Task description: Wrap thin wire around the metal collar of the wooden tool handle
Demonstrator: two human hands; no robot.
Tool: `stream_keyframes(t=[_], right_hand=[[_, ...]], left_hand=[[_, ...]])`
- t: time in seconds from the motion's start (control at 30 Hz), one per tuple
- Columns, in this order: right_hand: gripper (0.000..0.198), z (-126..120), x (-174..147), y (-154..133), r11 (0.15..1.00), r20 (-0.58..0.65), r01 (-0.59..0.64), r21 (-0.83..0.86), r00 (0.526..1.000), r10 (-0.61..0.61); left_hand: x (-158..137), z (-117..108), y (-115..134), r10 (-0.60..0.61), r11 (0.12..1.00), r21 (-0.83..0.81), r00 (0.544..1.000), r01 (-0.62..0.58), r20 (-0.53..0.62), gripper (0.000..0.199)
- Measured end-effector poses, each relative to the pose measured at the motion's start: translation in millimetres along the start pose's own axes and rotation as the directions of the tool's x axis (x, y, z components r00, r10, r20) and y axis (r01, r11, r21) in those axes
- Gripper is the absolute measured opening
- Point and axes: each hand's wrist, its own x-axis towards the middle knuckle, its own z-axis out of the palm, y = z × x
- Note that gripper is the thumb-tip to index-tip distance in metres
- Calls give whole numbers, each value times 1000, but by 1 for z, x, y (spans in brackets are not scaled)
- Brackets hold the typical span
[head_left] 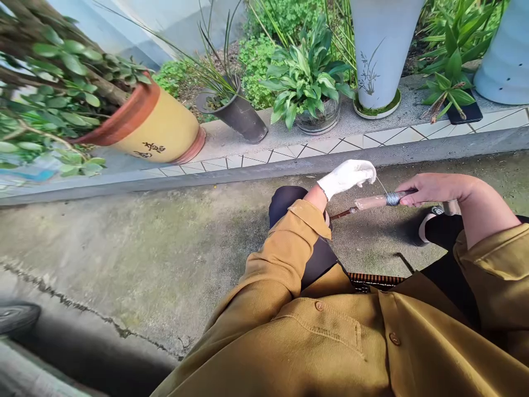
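Note:
My left hand (347, 175), in a white glove, pinches a thin wire (381, 184) that runs down to a tool handle (374, 202). A band of wire coils (392, 198) is wrapped around that wooden handle. My right hand (430, 189), bare, grips the handle just right of the coils. A dark metal shaft (343, 213) sticks out of the handle's left end, below my left wrist. I wear a mustard jacket and sit with dark trousers over a concrete floor.
A raised tiled ledge (314, 148) across the far side carries a yellow pot (161, 129), a tilted dark pot (239, 116), a leafy plant (308, 82) and tall white planters (380, 49). A crack (82, 311) runs through the concrete at the left.

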Motion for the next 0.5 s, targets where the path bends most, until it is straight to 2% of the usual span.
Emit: stream_keyframes(t=[0.07, 0.13, 0.23, 0.3, 0.33, 0.4, 0.47, 0.5], right_hand=[[43, -1, -10, -8, 984, -68, 96, 153, 994, -87], [43, -3, -14, -11, 957, -227, 140, 253, 970, -82], [47, -3, -7, -8, 944, -479, 151, 295, 877, 10], [47, -2, 3, -2, 950, -577, 113, 290, 813, 80], [44, -2, 7, 2, 961, -607, 64, 270, 786, 118], [37, -1, 16, 9, 982, -647, -120, 144, 740, 185], [33, 0, 22, 15, 936, -663, -345, -67, 716, 216], [32, 2, 24, 17, 889, -648, -426, -168, 728, 226]], left_hand=[[2, 0, -3, -9, 999, -36, 997, 6, -78, 21], [4, 4, -7, -34, 998, -49, 994, 29, -105, 21], [4, 14, -11, -55, 998, -17, 998, 55, 0, 23], [1, 21, -8, -88, 996, 23, 994, 87, 64, 22], [-1, 25, -5, -109, 993, 48, 991, 106, 74, 21], [-7, 30, 2, -145, 984, 113, 986, 136, 76, 18], [-12, 33, 9, -154, 975, 176, 985, 138, 81, 17], [-13, 34, 12, -151, 970, 203, 985, 131, 86, 17]])
